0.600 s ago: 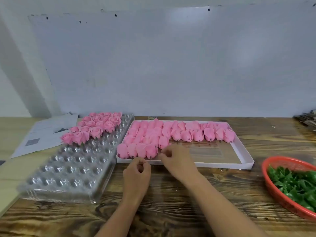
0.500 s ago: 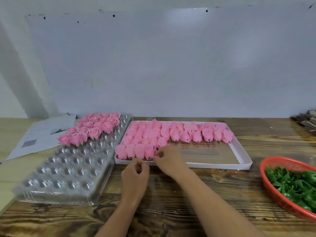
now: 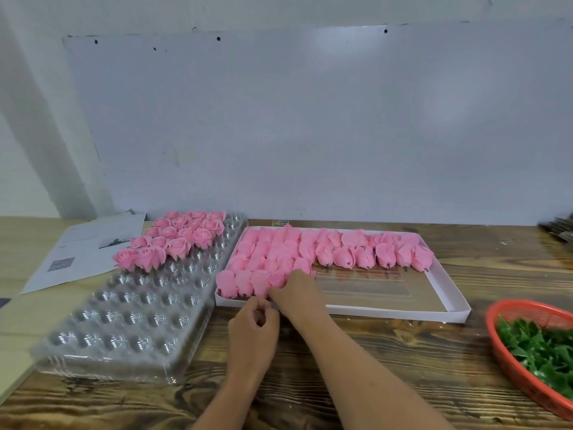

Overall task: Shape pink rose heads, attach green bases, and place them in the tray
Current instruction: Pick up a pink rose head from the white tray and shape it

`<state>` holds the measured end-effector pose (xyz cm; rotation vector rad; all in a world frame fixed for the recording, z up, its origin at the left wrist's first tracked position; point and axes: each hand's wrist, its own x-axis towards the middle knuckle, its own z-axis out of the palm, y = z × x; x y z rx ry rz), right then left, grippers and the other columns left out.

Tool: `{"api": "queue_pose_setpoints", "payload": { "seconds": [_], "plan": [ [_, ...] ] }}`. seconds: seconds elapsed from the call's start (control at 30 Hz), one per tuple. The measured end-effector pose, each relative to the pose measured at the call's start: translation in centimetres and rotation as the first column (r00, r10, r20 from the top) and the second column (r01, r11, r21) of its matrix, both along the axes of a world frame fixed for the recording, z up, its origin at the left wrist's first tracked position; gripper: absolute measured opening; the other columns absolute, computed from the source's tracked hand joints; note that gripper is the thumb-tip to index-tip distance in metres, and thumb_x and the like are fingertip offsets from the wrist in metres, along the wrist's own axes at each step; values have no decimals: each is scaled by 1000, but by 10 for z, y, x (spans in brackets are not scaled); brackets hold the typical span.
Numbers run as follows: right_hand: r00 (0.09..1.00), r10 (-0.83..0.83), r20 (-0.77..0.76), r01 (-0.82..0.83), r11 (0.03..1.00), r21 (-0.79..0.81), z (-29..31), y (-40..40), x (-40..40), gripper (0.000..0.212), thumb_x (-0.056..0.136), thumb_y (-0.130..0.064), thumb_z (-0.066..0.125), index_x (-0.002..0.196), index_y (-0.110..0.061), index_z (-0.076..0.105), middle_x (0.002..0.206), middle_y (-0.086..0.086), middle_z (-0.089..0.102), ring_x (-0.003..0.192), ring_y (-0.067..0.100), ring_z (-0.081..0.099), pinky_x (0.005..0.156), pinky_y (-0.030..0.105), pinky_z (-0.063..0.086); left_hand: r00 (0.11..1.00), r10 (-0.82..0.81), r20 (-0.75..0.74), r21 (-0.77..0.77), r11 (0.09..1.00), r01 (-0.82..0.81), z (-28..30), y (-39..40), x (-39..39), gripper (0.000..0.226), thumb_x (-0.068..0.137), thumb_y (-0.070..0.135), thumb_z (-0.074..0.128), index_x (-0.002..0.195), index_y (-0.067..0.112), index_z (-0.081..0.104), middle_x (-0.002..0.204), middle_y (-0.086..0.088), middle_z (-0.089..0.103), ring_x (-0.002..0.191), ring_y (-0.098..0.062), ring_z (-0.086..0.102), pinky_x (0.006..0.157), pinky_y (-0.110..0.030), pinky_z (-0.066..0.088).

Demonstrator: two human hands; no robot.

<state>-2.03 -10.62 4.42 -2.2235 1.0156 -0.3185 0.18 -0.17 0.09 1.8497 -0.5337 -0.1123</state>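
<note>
Since the earlier frame the right hand (image 3: 297,294) has slid left along the white box (image 3: 446,315) and now pinches a pink bud (image 3: 277,279) at the right end of the front row. Left hand (image 3: 252,328) sits just outside the box wall, fingers curled; whether it holds anything I cannot tell. Finished roses (image 3: 173,240) fill the far end of the clear tray (image 3: 124,333); green bases (image 3: 539,346) lie in the red basket (image 3: 496,352)

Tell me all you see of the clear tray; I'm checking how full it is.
The clear tray is glossy moulded plastic with rows of round cups, lying flat on the table left of the white box. Finished roses fill only its far end; the near rows are empty. Neither hand touches it.
</note>
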Motion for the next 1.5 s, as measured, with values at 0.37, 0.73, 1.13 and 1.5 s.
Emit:
{"api": "queue_pose_setpoints", "payload": {
  "seconds": [0.37,0.73,1.13,1.5],
  "plan": [
    [998,-48,-42,42,991,-125,1,6,4,10,95,-21,56,89,-15,53,92,4,64,81,20,57,70,28,45,999,31,7,-14,999,-31,-1,-1,1,23,87,9,63,69,23,61,62,-5,64,55,-5,49,58,-17,40],
    [999,-21,-50,13,987,-161,-2,4,11,16,95,-15,55,108,-8,62,110,10,66,105,26,62,89,35,54,999,36,-11,-18,999,-37,-3,-1,3,23,88,9,60,70,24,61,64,-6,63,55,-13,53,55,-19,40],
    [999,-45,15,45,999,-2,-1,-6,4,24,91,-7,59,73,-14,44,79,2,53,80,19,54,60,22,42,1000,24,-1,-13,1000,-24,-2,0,1,22,88,12,63,69,23,61,65,-5,64,60,-12,53,59,-17,40],
    [999,18,-34,-19,999,-28,6,-28,-18,13,94,-7,57,81,-9,56,85,6,54,80,20,55,65,22,45,1000,3,1,6,1000,-3,0,2,0,22,91,16,61,70,21,60,63,-8,59,54,-4,47,57,-17,38]
  ]
}}
